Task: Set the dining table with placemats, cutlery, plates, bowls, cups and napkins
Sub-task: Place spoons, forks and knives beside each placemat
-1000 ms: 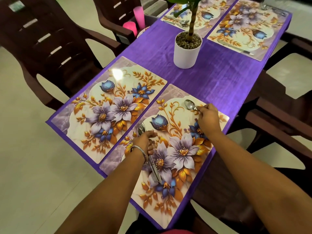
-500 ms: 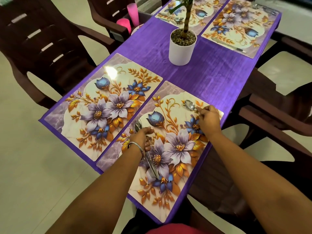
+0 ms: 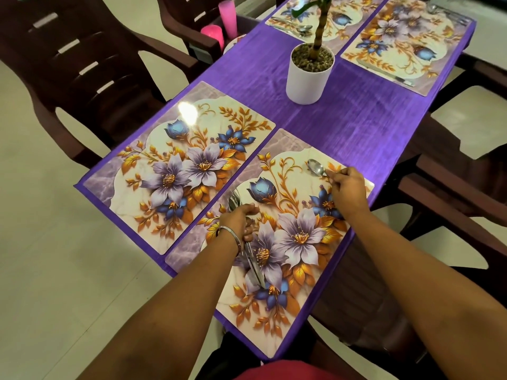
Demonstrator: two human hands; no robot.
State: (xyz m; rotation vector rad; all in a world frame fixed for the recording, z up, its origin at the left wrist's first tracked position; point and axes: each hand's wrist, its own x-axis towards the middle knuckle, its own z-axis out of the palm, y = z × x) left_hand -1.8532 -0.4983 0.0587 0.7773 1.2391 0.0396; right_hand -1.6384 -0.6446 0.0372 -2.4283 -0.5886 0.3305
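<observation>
1. Four floral placemats lie on the purple tablecloth [image 3: 343, 127]; all places below are told from the white plant pot [image 3: 309, 74] standing mid-table.
2. Nearest the person, on the right of the pot's near side, lies the near right placemat [image 3: 288, 237], and both hands work over it.
3. On that mat's edge closest to the pot, the right hand [image 3: 348, 193] has its fingers curled round the handle of a spoon [image 3: 316, 168]; the bowl points toward the pot and appears to rest on the mat.
4. Farther from the pot, at the mat's left side, the left hand [image 3: 239, 219] wears a metal bangle and has its fingers curled over a fork [image 3: 248, 242]; the tines show beyond the knuckles and the handle runs back below the wrist.
5. Beside it, to the pot's near left, the near left placemat [image 3: 178, 171] carries no cutlery.
6. Beyond the pot, the far left placemat [image 3: 323, 17] holds cutlery along its near edge.
7. Also beyond the pot, the far right placemat [image 3: 406, 42] has a knife [image 3: 403, 81] at its near edge.
8. Left of the pot, pink cups [image 3: 219, 26] sit on a dark brown chair [image 3: 175, 26].
</observation>
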